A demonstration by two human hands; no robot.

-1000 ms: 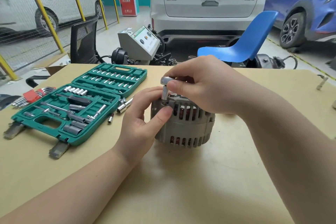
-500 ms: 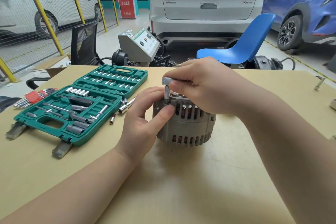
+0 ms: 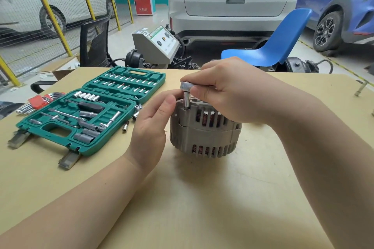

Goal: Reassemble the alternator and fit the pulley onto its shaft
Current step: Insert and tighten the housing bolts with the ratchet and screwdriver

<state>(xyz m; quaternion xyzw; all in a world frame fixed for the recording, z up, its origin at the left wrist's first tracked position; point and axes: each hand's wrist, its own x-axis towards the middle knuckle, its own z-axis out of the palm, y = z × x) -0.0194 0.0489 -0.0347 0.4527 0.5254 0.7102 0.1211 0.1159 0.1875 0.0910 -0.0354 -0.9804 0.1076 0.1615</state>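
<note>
Matt grey cast metal on the alternator point(image 3: 204, 133), copper windings glinting through its slots. Polished chrome on the ratchet point(image 3: 186, 87). At nine o'clock, glossy green plastic toolcase point(image 3: 50, 131); smooth matt tan table point(image 3: 202, 198).

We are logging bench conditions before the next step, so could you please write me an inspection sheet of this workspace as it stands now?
Surface: tan table, bare in front.
Job's things: alternator stands on the table; ratchet with socket set upright into its top edge. Pulley: nothing seen.
Clutter: open green socket case; loose sockets beside it; hex keys at far left.
Grippers: right hand grips the ratchet; left hand touches the socket and housing.
Cables: black cable beyond the table's far right.
Surroundings: blue chair, grey test unit, parked cars, yellow fence.
</note>
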